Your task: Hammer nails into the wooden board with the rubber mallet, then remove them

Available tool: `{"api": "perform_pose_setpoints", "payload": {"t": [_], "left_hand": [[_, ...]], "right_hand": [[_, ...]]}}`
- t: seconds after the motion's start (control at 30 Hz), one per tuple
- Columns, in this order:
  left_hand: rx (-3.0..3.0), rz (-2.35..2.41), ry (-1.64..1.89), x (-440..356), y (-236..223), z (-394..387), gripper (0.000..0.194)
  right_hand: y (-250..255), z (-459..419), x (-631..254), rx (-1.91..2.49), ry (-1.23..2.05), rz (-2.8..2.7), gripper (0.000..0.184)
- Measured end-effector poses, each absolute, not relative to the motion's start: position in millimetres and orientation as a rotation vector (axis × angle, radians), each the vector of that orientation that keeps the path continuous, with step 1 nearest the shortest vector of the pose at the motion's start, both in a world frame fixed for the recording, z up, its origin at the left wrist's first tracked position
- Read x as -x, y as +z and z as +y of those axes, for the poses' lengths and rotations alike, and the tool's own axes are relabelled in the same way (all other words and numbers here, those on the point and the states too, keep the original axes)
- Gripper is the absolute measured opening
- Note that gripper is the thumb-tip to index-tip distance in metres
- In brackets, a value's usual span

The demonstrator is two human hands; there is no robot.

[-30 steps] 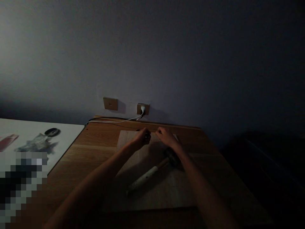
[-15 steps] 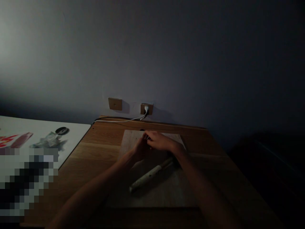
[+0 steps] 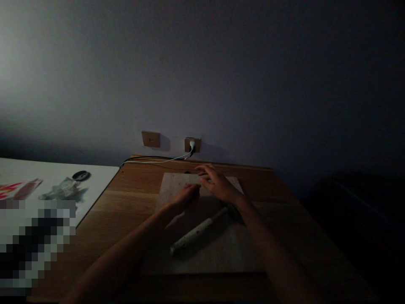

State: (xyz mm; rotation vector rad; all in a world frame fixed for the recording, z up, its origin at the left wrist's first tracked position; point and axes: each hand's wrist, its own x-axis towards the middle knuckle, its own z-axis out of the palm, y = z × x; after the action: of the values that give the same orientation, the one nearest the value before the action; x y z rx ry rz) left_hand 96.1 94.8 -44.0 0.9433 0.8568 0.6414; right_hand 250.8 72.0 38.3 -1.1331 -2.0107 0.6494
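Over the far part of a pale wooden board (image 3: 202, 266), my left hand (image 3: 186, 195) is closed, fingers curled together; anything inside it is too dark to make out. My right hand (image 3: 217, 185) hovers just right of it with fingers stretched and apart, holding nothing visible. A hammer (image 3: 191, 237) lies diagonally on the board, nearer to me than both hands. It has a pale, spotted grip and a dark head, partly hidden by my right forearm. A small dark round object (image 3: 187, 172) shows at the board's far edge.
The board rests on a wooden table (image 3: 126, 196) against a grey wall. Cables (image 3: 152, 161) run along its back edge to a wall socket (image 3: 196, 145). On the white surface (image 3: 104, 173) at left lie a black ring-like roll (image 3: 81, 175), crumpled clear plastic (image 3: 65, 189) and a red-and-white packet (image 3: 20, 189).
My hands were together and have come apart. The right hand has lifted away and opened its fingers; the left has stayed closed, slightly lower. The hammer lies as before.
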Motion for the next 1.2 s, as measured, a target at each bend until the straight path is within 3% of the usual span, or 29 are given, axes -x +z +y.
{"api": "perform_pose_setpoints", "payload": {"t": [0.1, 0.23, 0.33, 0.57, 0.7, 0.87, 1.2], "left_hand": [[-1.346, 0.938, 0.709, -92, -45, 89, 0.027], [-2.362, 0.942, 0.597, -88, -50, 81, 0.022], [-2.627, 0.801, 0.52, -80, -52, 77, 0.025], [-2.654, 0.722, 0.555, -23, -38, 54, 0.049], [-2.63, 1.095, 0.736, 28, -50, 30, 0.035], [-2.491, 1.396, 0.803, 74, -68, -12, 0.032], [-2.314, 1.659, 1.0, 117, -67, -37, 0.036]], "right_hand": [[32, 63, -271, 1.19, 0.632, -1.855, 0.03], [16, 47, -296, 1.266, 0.573, -1.713, 0.027], [0, 31, -317, 1.318, 0.518, -1.663, 0.025], [-52, -32, -383, 1.677, 0.152, -1.615, 0.03], [-84, -73, -392, 1.998, 0.018, -1.596, 0.043], [-95, -88, -372, 2.065, 0.036, -1.547, 0.057], [-85, -76, -311, 1.969, 0.314, -1.579, 0.058]]}}
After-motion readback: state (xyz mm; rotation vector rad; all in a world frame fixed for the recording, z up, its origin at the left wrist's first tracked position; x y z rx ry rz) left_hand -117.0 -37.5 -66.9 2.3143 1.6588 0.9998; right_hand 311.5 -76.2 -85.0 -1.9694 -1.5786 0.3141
